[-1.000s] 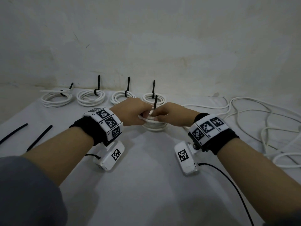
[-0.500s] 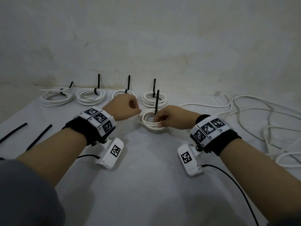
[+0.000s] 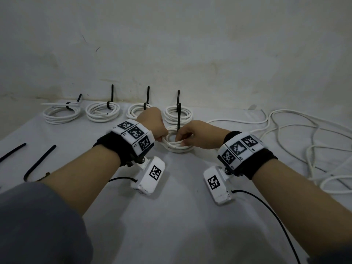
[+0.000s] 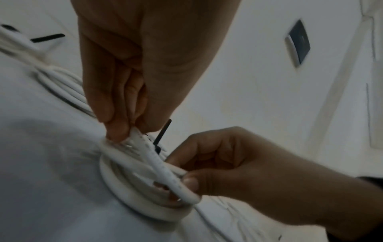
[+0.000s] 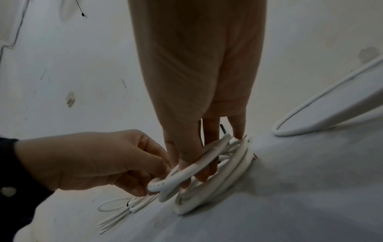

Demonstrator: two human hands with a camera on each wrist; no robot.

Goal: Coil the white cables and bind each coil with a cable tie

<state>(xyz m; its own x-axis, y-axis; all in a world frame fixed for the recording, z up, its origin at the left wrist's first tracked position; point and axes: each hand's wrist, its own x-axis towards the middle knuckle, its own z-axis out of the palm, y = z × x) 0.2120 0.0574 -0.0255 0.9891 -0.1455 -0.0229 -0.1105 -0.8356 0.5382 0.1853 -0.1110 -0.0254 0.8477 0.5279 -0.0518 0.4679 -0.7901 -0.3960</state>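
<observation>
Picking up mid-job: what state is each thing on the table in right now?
Back-row coils: four, coiled, each tied.
Front coil: coiled, black tie standing upright on it.
Left hand: pinches a loop.
Right hand: grips the loops.
Loose cable: uncoiled.
Spare ties: unused.

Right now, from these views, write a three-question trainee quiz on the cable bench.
1. True or false: the left hand pinches a loop of the coil being tied.
2. How many finished coils sit in the row along the wall?
3. The loose cable ties lie: A) to the person's left, B) on the loose white cable, C) under the right hand.

Key: 1 true; 2 four; 3 A.
</observation>
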